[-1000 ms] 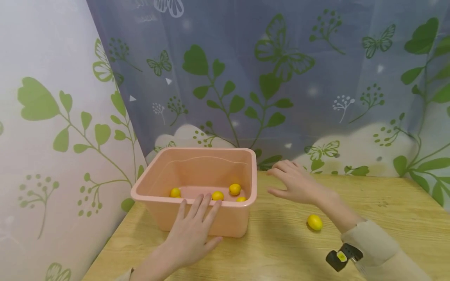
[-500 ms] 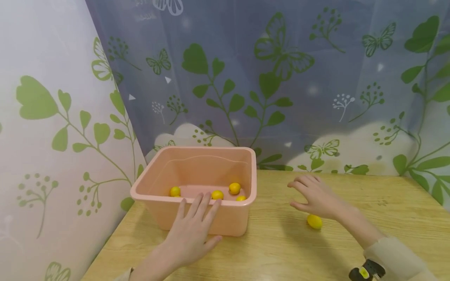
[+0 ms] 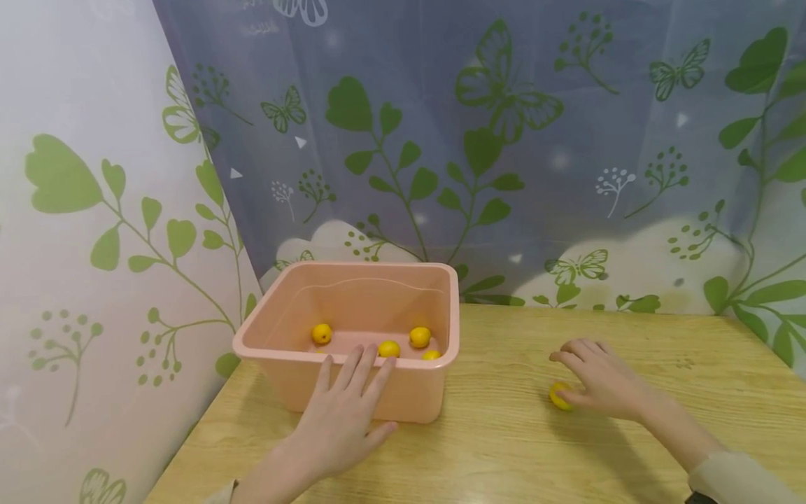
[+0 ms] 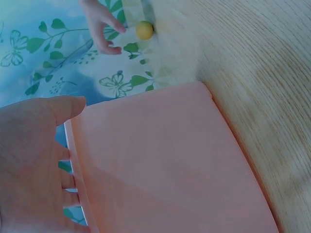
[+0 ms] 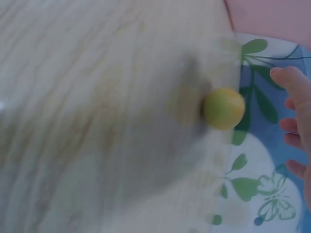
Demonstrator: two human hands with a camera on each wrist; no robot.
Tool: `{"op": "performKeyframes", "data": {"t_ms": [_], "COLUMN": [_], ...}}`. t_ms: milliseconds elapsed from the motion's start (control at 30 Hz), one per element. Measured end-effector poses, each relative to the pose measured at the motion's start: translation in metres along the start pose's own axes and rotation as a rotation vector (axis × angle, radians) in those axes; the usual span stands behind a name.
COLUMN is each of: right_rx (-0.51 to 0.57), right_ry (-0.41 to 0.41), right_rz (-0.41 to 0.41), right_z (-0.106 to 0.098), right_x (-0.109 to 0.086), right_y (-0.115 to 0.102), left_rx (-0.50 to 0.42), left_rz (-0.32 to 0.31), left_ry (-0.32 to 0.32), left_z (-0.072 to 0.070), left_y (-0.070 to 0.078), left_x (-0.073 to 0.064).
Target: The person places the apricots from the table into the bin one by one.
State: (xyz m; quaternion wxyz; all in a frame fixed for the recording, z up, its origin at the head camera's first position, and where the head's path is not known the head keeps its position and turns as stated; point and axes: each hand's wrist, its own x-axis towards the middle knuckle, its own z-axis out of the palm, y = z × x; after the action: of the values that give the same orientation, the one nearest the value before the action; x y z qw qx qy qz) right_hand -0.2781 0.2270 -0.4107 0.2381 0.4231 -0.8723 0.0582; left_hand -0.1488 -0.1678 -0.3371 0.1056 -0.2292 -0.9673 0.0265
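A pink plastic bin (image 3: pixel 415 395) stands on the wooden table, and several lemons (image 3: pixel 420 337) lie inside it. My left hand (image 3: pixel 340 423) rests on the bin's near rim with its fingers extended over the edge; in the left wrist view the thumb (image 4: pixel 73 109) lies on the outer side. To the right of the bin, my right hand (image 3: pixel 604 381) hovers over a single lemon (image 3: pixel 557 395), partly hiding it. The right wrist view shows a gap between that lemon (image 5: pixel 223 108) and the loosely bent fingers (image 5: pixel 290 125).
Behind the table hangs a blue cloth (image 3: pixel 403 168) printed with green leaves and butterflies. A pale printed cloth (image 3: pixel 113 294) closes off the left side, near the bin. Wooden tabletop (image 3: pixel 491 434) extends between the bin and the right hand.
My right hand has moved right and nearer to me, from beside the bin to above the loose lemon. One lemon at the bin's left has shifted slightly back and right. My left hand stays put.
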Motion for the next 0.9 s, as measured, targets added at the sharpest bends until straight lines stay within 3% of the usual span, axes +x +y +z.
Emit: {"op": "performKeyframes", "data": {"t_ms": [300, 567, 900], "right_rx": [-0.056, -0.04, -0.028], "right_ry": [-0.039, -0.178, -0.188], "right_rz": [-0.011, 0.054, 0.022], "right_z": [0.01, 0.016, 0.022], "right_x": [-0.019, -0.025, -0.026], "right_y": [0.006, 0.009, 0.011], "left_rx": [0.005, -0.004, 0.002], "left_rz": [0.002, -0.005, 0.003], "left_ry": [0.004, 0.005, 0.026], "left_z": [0.0, 0.001, 0.002], "left_y": [0.0, 0.0, 0.001], "left_x": [0.0, 0.0, 0.0]}}
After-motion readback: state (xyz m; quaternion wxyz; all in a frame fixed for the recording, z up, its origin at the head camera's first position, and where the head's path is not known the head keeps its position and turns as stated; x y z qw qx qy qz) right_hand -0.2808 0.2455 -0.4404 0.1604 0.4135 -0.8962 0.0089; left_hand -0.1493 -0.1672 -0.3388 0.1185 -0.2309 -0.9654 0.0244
